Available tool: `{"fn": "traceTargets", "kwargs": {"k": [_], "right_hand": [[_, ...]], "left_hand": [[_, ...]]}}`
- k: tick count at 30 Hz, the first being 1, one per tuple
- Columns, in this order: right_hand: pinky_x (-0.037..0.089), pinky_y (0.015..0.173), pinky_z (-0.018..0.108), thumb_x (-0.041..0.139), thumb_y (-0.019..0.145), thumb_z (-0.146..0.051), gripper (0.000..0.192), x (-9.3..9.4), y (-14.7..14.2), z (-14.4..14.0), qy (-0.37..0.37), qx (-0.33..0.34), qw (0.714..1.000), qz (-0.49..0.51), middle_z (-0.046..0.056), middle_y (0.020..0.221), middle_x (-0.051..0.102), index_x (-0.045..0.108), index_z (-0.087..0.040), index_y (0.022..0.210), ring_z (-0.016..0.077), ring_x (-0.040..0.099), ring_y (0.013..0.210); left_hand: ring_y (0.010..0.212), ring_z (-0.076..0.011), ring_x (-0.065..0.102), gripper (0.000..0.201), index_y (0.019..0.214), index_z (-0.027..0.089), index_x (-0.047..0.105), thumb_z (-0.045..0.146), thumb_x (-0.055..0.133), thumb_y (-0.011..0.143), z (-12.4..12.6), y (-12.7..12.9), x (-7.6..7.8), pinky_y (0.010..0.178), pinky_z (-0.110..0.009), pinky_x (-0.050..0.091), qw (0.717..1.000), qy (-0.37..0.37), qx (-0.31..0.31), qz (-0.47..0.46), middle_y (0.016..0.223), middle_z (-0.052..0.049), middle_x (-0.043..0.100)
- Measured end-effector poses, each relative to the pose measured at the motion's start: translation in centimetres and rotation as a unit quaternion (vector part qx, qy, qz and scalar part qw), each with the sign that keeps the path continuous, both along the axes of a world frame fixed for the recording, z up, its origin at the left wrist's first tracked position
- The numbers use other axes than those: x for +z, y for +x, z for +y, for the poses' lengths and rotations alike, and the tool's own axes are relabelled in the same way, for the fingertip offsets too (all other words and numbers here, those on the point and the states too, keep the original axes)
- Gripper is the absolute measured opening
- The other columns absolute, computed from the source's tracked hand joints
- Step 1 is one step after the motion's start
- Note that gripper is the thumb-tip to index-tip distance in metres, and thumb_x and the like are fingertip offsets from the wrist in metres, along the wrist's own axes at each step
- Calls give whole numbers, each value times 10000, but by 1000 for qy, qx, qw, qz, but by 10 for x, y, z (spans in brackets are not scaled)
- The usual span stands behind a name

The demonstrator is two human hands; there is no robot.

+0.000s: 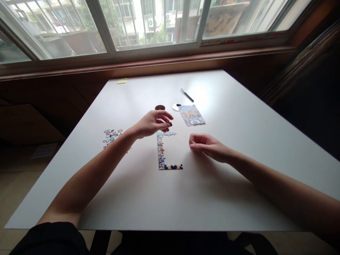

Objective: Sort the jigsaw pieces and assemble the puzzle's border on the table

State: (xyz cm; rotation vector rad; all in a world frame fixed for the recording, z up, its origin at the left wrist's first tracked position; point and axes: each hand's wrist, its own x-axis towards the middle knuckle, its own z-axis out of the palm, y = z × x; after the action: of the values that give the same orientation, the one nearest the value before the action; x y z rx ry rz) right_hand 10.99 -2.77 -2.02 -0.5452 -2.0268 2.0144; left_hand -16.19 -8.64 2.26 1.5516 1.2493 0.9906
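Note:
My left hand (153, 123) hovers over the white table (225, 170), fingertips pinched on a small dark puzzle piece (170, 124) just above the top of the joined puzzle border (162, 152). That border forms a C shape: a left side with short top and bottom runs. My right hand (205, 145) rests on the table to the right of the border, fingers curled in, holding nothing that I can see. A heap of loose puzzle pieces (112, 136) lies left of my left forearm.
A printed picture card (191, 114) lies beyond the border, with a round white lid (176, 107) and a brown round tub (159, 107) beside it. A pen (187, 95) lies farther back and a yellow note (122, 81) at the far edge. Windows run behind the table.

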Motion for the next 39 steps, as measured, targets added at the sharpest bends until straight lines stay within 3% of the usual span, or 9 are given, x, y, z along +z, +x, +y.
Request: {"fn": "traceTargets", "kwargs": {"k": [7,10,13,18,21,27,31,34,39], "right_hand": [[453,646,315,659,879,-438,269,20,-47,12,262,-107,959,-29,16,821,615,620,-210,1015,153,565,732],[491,645,326,672,861,-440,309,17,-77,25,223,-127,966,-26,59,894,684,628,-194,1044,163,612,749],[480,594,317,671,853,-415,239,11,-99,40,182,-131,974,-42,57,768,682,650,-178,876,152,595,670],[484,652,322,670,834,-292,116,6,-104,71,352,-116,917,-148,47,802,720,730,-197,863,159,629,709],[470,649,337,702,782,-237,72,4,-99,83,410,-87,887,-196,45,763,712,761,-205,807,171,625,691],[475,716,358,636,846,-238,173,-1,-105,87,456,-111,869,-158,59,798,707,770,-193,946,186,625,744],[472,770,362,642,864,-280,207,-1,-119,90,492,-68,852,-165,96,968,683,763,-200,1011,210,613,855],[464,777,358,678,831,-268,167,-3,-125,91,492,-57,848,-189,119,1045,655,754,-184,954,218,602,895],[454,716,345,665,812,-268,150,-3,-119,88,469,-84,856,-200,107,937,677,708,-160,906,218,597,866]], "left_hand": [[771,-162,725,134,933,111,718,168,706,813,2,-5,1,795,-346,619,997,-9,67,-29,869,-77,736],[727,-160,714,148,913,102,710,167,728,782,11,-8,-6,751,-342,617,997,-12,81,-14,789,-73,728],[730,-162,704,169,928,105,697,193,718,785,18,-13,-12,702,-315,596,997,0,67,28,771,-80,731],[816,-169,681,189,963,157,749,243,649,827,20,-48,-18,741,-313,555,951,72,99,284,943,-85,744],[860,-166,667,240,1012,177,760,235,598,845,19,-75,-18,785,-305,537,925,66,80,365,1044,-87,725],[834,-168,652,291,1056,171,754,313,649,825,15,-95,-14,759,-288,517,913,23,32,406,1010,-88,707],[787,-159,634,235,975,168,757,250,685,768,15,-90,-15,728,-281,500,910,22,4,414,941,-70,703],[785,-159,619,167,895,168,754,203,653,767,15,-87,-16,735,-285,487,906,26,-3,422,897,-61,696],[764,-145,589,163,893,168,724,196,621,770,14,-84,-16,703,-272,471,905,40,-32,423,859,-45,673]]}}
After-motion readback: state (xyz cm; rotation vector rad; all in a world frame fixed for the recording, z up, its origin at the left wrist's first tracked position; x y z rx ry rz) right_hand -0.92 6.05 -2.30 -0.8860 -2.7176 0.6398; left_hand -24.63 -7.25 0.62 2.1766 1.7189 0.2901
